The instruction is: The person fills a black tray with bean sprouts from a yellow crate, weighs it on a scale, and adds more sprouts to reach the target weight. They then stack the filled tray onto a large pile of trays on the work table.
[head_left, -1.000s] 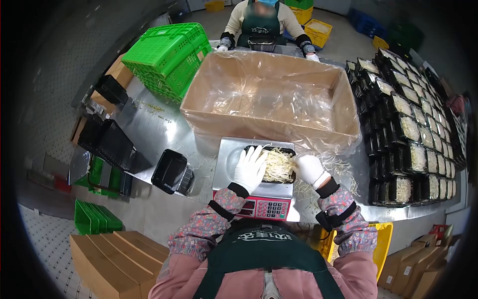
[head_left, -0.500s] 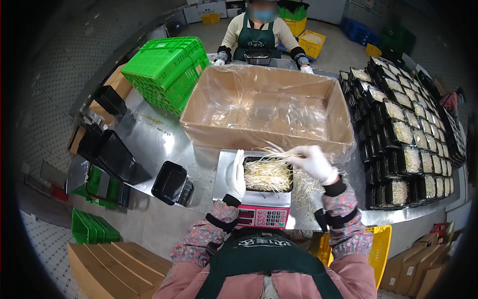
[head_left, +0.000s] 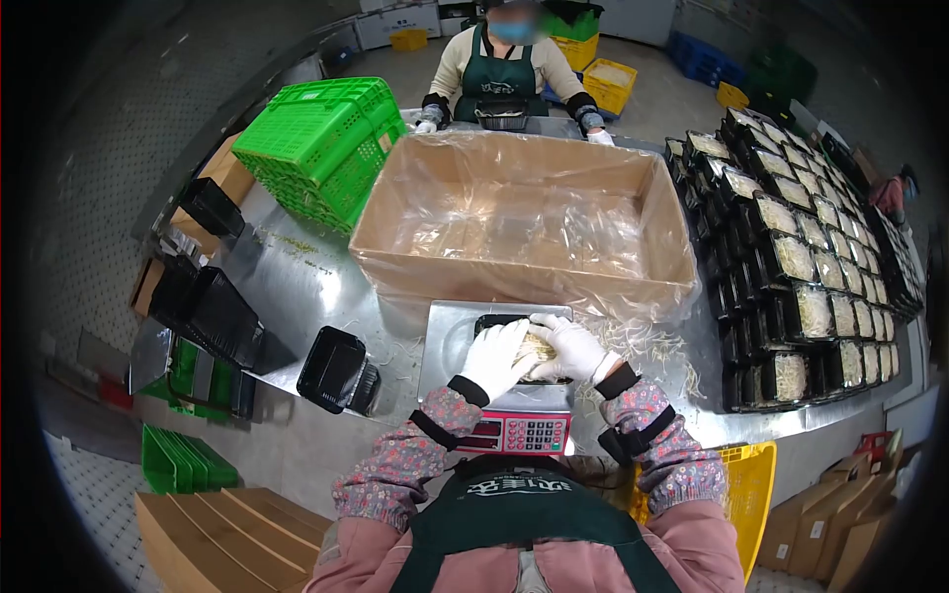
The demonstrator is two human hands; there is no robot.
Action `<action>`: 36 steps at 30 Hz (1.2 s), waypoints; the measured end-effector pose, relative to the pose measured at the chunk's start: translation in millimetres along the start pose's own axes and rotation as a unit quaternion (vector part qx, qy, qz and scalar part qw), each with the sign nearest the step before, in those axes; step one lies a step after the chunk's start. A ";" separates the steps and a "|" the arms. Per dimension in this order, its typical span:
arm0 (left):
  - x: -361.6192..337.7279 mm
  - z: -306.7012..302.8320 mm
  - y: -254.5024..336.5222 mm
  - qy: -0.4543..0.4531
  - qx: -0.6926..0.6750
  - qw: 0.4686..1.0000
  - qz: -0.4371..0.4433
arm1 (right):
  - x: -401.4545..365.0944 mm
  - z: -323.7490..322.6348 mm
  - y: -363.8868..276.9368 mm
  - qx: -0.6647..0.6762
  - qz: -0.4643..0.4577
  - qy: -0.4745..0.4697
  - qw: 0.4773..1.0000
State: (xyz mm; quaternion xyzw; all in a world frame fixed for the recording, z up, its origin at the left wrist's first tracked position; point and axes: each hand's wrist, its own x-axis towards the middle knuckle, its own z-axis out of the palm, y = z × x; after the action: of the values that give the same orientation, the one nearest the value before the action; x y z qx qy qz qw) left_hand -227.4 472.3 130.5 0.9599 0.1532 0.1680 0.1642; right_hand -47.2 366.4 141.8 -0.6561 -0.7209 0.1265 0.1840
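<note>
Covering black tray (head_left: pixel 492 323) of pale, stringy sprouts (head_left: pixel 540 347): left hand (head_left: pixel 499 354), right hand (head_left: pixel 571 346).

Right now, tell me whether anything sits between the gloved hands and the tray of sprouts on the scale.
Nothing visible does. The left hand and the right hand both lie directly on the sprouts in the black tray on the scale.

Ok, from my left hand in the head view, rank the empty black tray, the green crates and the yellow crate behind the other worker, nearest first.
1. Empty black tray, just left of the left hand on the table.
2. Green crates, far left of the table.
3. Yellow crate, beyond the table's far end.
</note>
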 end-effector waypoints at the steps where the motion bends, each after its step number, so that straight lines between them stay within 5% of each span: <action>1: 0.2 2.2 -0.4 -0.012 -0.010 1.000 -0.010 | -0.1 -1.4 6.1 0.014 -0.019 0.003 1.000; 8: 16.0 -1.7 -0.6 -0.121 0.003 0.991 -0.058 | -1.5 -6.5 6.8 -0.003 -0.024 -0.003 1.000; 14: -4.4 -35.4 -4.2 0.065 -0.107 0.992 -0.004 | -42.3 -54.6 10.1 0.104 0.045 0.137 0.984; 18: -13.5 -12.7 -16.2 0.137 -0.142 0.977 -0.079 | -32.3 -11.7 0.5 0.002 0.065 0.216 0.974; 27: -6.3 10.6 -9.0 0.045 0.022 0.998 -0.031 | 8.7 59.3 -24.6 0.038 0.090 0.092 0.991; 33: -7.5 -0.7 -8.6 0.064 0.010 0.997 -0.033 | -10.3 -4.2 -26.7 0.084 0.058 0.040 0.994; 36: 0.1 -14.2 -1.9 0.110 0.002 0.994 -0.015 | -32.9 -41.3 -9.4 -0.084 0.070 0.048 0.993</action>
State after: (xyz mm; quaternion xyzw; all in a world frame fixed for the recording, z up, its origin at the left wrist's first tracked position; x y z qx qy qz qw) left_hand -233.1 477.8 142.5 0.9333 0.1853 0.2701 0.1471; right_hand -35.5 330.3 179.7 -0.7234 -0.6717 0.0462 0.1529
